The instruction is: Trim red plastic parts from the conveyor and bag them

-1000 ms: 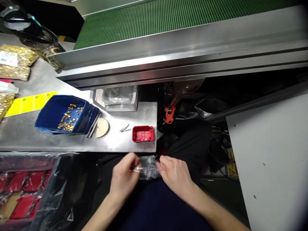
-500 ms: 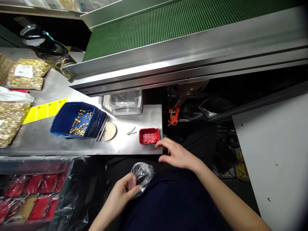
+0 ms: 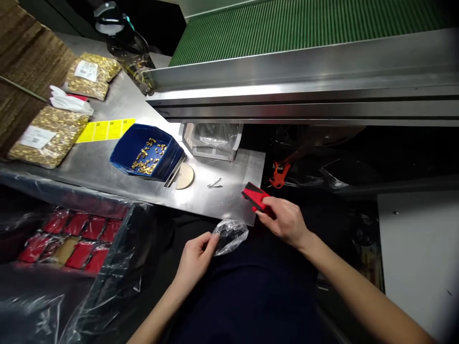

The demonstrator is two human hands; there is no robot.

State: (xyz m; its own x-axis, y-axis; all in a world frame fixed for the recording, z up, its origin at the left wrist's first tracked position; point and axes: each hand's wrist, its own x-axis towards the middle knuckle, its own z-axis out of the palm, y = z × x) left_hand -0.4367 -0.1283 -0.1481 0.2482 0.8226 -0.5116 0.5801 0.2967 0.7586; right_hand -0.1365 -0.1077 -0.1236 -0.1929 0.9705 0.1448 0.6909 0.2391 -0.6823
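My right hand (image 3: 285, 220) is closed round one end of a red plastic housing (image 3: 255, 195), raised and tilted over the corner of the metal table. Its dark side faces up and to the left. Between thumb and fingers, my left hand (image 3: 195, 255) pinches the edge of a clear plastic bag (image 3: 229, 237), whose mouth gapes toward the table. The bag is just past the table's front edge, above my lap, and apart from the red housing.
On the metal table (image 3: 225, 203) are a blue bin (image 3: 147, 150) of small brass pieces, a round wooden disc (image 3: 185, 176), nail clippers (image 3: 215, 183) and a grey bin (image 3: 212, 139). A lined crate (image 3: 131, 210) holds bagged red parts at left. The conveyor rail (image 3: 287, 81) runs behind.
My right hand has taken hold of the red housing and lifted it from the table. My left hand still holds the bag, now more widely opened. The camera view has turned.
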